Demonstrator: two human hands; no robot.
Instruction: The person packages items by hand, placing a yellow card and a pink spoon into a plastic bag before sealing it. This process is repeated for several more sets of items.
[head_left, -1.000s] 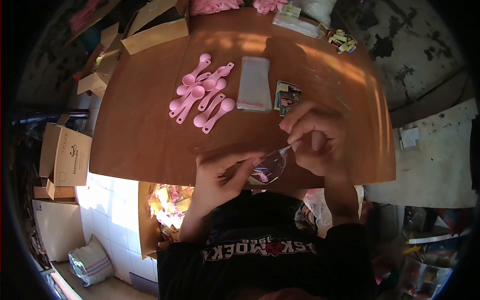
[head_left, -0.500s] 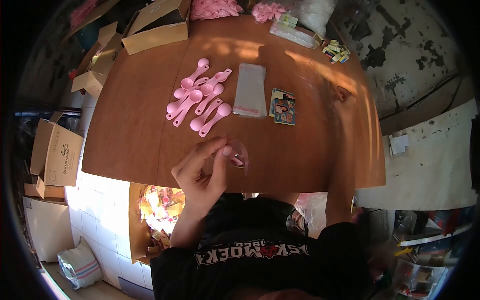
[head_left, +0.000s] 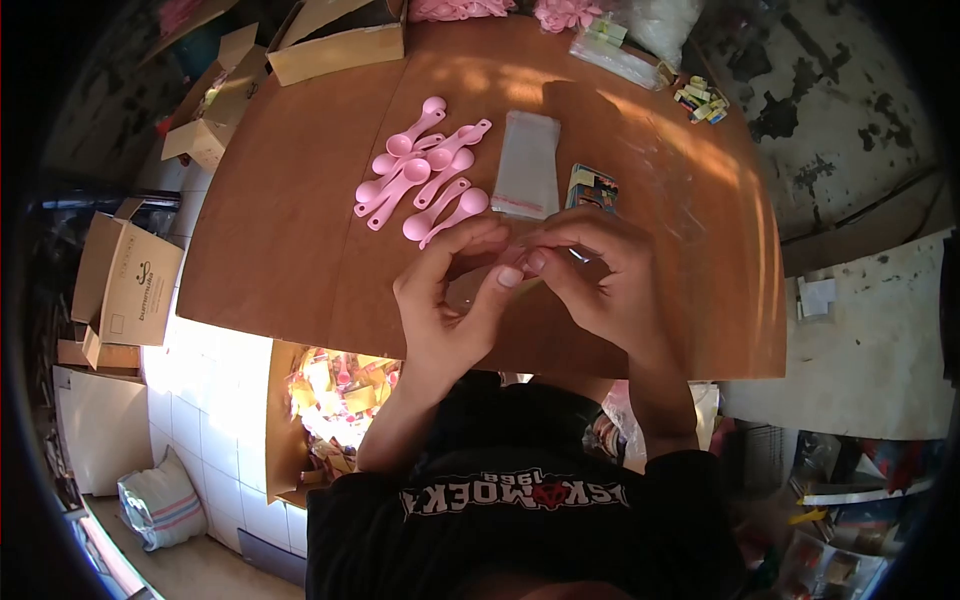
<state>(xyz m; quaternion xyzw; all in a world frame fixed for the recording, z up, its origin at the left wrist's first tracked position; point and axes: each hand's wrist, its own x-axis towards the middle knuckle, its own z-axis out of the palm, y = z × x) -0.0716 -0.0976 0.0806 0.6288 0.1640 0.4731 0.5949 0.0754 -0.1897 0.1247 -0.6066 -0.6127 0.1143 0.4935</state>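
Observation:
Close to the table's near edge, my left hand (head_left: 440,295) is closed in a pinch on a small clear plastic bag (head_left: 517,252). My right hand (head_left: 610,280) meets it there, thumb and fingers pinched on the same bag. The fingers hide most of the bag and its contents. Beyond my left hand lies a loose pile of pink measuring spoons (head_left: 414,174). A stack of flat clear bags (head_left: 527,168) rests to the right of the spoons. Printed cards (head_left: 592,186) lie just past my right hand, which partly covers them.
An open carton (head_left: 337,55) stands at the table's far left. Along the back are pink items (head_left: 567,14) and clear packets (head_left: 615,62). Small yellow boxes (head_left: 701,101) sit at the far right. Below the near edge is a box of packed goods (head_left: 345,395).
My right hand has come in from the table's right side to the bag, where it now pinches. My left hand has moved slightly right and up with the bag. The view has shifted a little.

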